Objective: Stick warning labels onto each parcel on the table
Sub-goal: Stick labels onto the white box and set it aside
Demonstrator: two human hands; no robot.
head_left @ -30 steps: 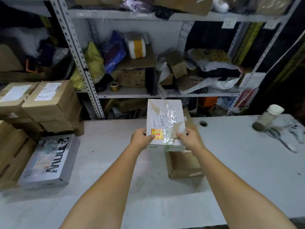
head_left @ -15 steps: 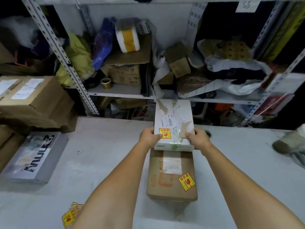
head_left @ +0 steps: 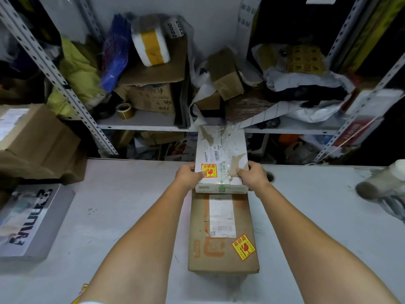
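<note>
Left hand and right hand are curled round the near corners of a white parcel, which is held over the far end of a brown parcel laid flat on the table. A yellow warning label is stuck on the white parcel beside the left thumb; a second label is seen near the brown parcel's near right corner. A grey box lies at the table's left.

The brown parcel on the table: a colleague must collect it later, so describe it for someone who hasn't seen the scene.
On the table, look mid-table, just nearer than the white parcel gripped by the left hand and right hand. The brown parcel lies flat there. Unlike the grey box at left, it is cardboard with a white shipping label and a yellow warning sticker.
</note>
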